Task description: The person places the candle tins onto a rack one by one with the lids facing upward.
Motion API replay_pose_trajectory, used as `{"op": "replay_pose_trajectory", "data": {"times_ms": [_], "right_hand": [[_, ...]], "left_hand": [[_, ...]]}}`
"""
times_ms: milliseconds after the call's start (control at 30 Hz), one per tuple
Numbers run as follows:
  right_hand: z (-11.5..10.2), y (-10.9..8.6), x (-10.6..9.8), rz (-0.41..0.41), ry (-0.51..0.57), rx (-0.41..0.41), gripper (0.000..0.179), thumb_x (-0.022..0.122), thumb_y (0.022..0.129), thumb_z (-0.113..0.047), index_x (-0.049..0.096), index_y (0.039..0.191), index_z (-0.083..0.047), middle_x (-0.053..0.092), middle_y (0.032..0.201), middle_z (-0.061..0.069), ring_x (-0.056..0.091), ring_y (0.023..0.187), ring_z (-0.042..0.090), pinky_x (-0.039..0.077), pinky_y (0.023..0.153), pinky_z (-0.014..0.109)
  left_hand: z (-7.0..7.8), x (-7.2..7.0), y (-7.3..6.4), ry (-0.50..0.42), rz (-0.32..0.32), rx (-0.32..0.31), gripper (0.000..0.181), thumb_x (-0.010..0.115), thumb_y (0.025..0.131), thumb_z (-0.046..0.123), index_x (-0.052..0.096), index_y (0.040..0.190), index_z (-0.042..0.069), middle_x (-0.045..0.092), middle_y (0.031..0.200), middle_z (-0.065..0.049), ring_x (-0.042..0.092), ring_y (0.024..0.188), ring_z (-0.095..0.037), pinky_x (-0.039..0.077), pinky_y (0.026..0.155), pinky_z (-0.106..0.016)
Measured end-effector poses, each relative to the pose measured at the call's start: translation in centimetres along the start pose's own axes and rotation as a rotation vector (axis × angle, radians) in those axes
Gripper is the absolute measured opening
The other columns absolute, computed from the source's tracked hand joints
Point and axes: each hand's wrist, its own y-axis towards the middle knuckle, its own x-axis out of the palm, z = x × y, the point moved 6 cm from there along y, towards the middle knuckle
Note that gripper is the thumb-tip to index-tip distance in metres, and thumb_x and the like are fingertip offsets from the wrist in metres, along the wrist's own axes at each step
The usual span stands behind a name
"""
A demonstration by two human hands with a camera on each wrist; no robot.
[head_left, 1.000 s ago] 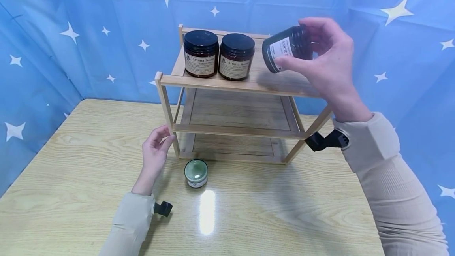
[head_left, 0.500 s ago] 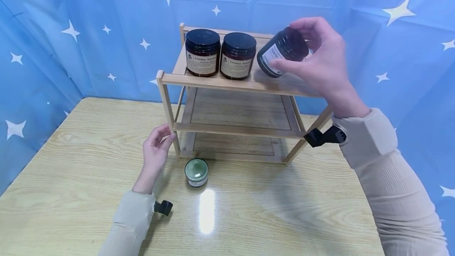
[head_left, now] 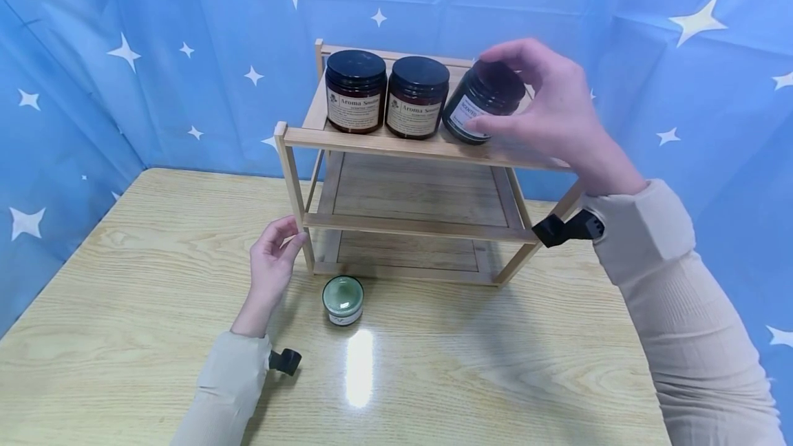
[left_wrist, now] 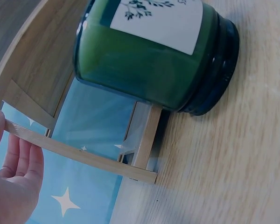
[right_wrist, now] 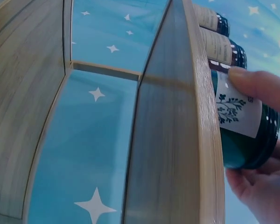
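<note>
My right hand (head_left: 554,105) grips a dark green scented candle jar (head_left: 467,115) with a black lid, thumb across its white label. The jar leans slightly, its base right at the top board of a wooden shelf rack (head_left: 396,143), beside two brown candle jars (head_left: 414,115) with cream labels. In the right wrist view, the green jar (right_wrist: 242,144) shows a leaf print on its label. My left hand (head_left: 271,253) pinches the rack's front left leg (left_wrist: 74,151) between thumb and fingers. Near it, another green candle jar (head_left: 343,300) stands upside down on the table, lid downward.
The rack's middle shelf (head_left: 421,188) and bottom shelf (head_left: 405,251) lie below the jars. The wooden table (head_left: 155,281) extends in front and to both sides. A blue star-patterned curtain (head_left: 204,33) hangs close behind the rack.
My right hand has brought its candle jar left and down onto the top shelf area, turning it more upright beside the brown jars. My left hand stays on the leg.
</note>
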Motion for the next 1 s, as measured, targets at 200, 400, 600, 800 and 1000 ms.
{"op": "replay_pose_trajectory", "data": {"times_ms": [200, 400, 600, 800, 1000], "right_hand": [[0.11, 0.29, 0.08, -0.081, 0.011, -0.023, 0.064, 0.083, 0.063, 0.003, 0.057, 0.121, -0.006, 0.06, 0.111, 0.002, 0.057, 0.098, 0.009, 0.044, 0.092, 0.019], [0.11, 0.61, 0.24, -0.152, 0.037, -0.015, 0.065, 0.082, 0.064, 0.005, 0.056, 0.123, -0.006, 0.06, 0.115, 0.004, 0.054, 0.104, 0.011, 0.042, 0.099, 0.022], [0.08, 0.8, 0.43, -0.187, 0.04, -0.02, 0.065, 0.081, 0.065, 0.005, 0.057, 0.124, -0.006, 0.059, 0.118, 0.005, 0.053, 0.106, 0.012, 0.038, 0.104, 0.024], [0.16, 0.81, 0.59, -0.198, 0.068, -0.019, 0.064, 0.08, 0.066, 0.007, 0.056, 0.124, -0.005, 0.058, 0.119, 0.006, 0.052, 0.107, 0.013, 0.036, 0.106, 0.024], [0.7, 0.52, 0.73, -0.186, 0.208, 0.026, 0.065, 0.079, 0.068, 0.007, 0.054, 0.127, -0.005, 0.056, 0.121, 0.006, 0.052, 0.11, 0.016, 0.037, 0.104, 0.02]], "left_hand": [[0.03, -0.01, -0.02, 0.007, -0.003, 0.007, 0.028, 0.055, 0.082, -0.019, 0.059, 0.106, -0.006, 0.063, 0.091, 0.006, 0.06, 0.089, -0.007, 0.054, 0.083, -0.019], [-0.04, -0.07, -0.03, 0.002, -0.003, 0.014, 0.03, 0.055, 0.082, -0.019, 0.061, 0.105, -0.001, 0.063, 0.091, 0.006, 0.06, 0.088, -0.007, 0.054, 0.083, -0.019], [-0.07, -0.1, -0.05, 0.003, -0.005, 0.021, 0.031, 0.056, 0.083, -0.018, 0.061, 0.106, 0.002, 0.063, 0.09, 0.006, 0.06, 0.088, -0.007, 0.054, 0.083, -0.019], [0.01, -0.06, -0.06, 0.002, -0.006, 0.026, 0.031, 0.055, 0.083, -0.019, 0.061, 0.106, 0.0, 0.063, 0.091, 0.006, 0.06, 0.089, -0.006, 0.053, 0.084, -0.018], [0.08, 0.01, -0.08, -0.024, -0.004, 0.034, 0.038, 0.055, 0.082, -0.02, 0.064, 0.104, 0.009, 0.064, 0.091, 0.006, 0.06, 0.088, -0.007, 0.054, 0.083, -0.018]]}}
